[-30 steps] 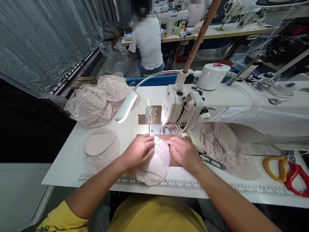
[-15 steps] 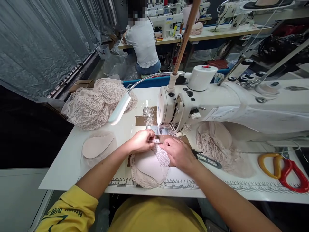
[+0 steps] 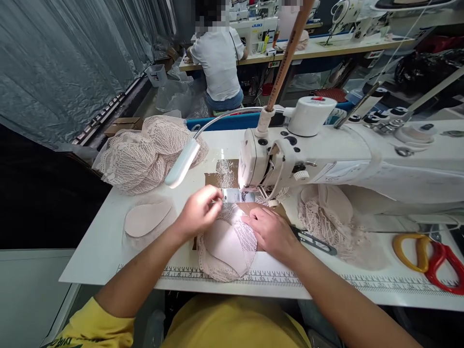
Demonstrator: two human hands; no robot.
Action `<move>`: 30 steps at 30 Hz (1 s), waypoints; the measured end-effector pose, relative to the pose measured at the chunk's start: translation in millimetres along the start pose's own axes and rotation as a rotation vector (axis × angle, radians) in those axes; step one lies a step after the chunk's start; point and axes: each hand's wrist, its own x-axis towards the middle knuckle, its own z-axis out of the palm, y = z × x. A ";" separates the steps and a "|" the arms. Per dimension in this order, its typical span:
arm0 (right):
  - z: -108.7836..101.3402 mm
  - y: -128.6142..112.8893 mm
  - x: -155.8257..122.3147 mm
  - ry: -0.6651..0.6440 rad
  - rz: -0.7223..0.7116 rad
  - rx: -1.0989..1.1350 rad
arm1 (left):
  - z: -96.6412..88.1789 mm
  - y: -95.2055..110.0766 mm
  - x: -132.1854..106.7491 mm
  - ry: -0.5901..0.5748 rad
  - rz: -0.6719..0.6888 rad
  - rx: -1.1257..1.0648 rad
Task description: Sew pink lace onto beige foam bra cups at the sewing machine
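Note:
A beige bra cup with a lace overlay point(image 3: 225, 245) lies on the white table in front of the sewing machine point(image 3: 326, 154). My left hand point(image 3: 198, 212) is lifted a little at the cup's upper left edge, fingers curled and pinching near the lace by the needle plate point(image 3: 237, 195). My right hand point(image 3: 270, 231) lies flat on the cup's right side, fingers stretched toward the needle, pressing the lace down.
A pile of lace cups point(image 3: 145, 154) sits back left, a foam cup point(image 3: 147, 220) lies left, more lace pieces point(image 3: 326, 215) lie under the machine arm. Thread snips point(image 3: 313, 240) and yellow-and-red scissors point(image 3: 431, 258) lie right. Another person point(image 3: 219, 58) sits at a far table.
My left hand has lifted from the cup and moved up toward the needle plate, pinching at the lace edge. The cup has turned slightly; my right hand stays pressed on it.

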 end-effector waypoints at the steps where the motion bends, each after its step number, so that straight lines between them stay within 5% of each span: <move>1: -0.2 -0.3 -0.1 0.007 -0.003 -0.008 | 5.0 4.5 -4.7 -0.072 0.092 0.052; 4: -0.8 -1.0 -1.2 0.030 0.006 -0.048 | 26.5 9.4 -13.0 -0.231 0.242 0.266; 9: -1.6 -0.1 -4.6 0.033 0.048 -0.100 | 46.3 3.0 -11.4 -0.251 0.241 0.449; 21: 3.9 3.0 -4.4 0.065 0.156 -0.123 | 47.4 -10.3 9.3 -0.304 0.321 0.496; 30: 0.0 -0.4 2.2 0.004 0.153 -0.083 | 31.6 -15.8 22.1 -0.408 0.368 0.552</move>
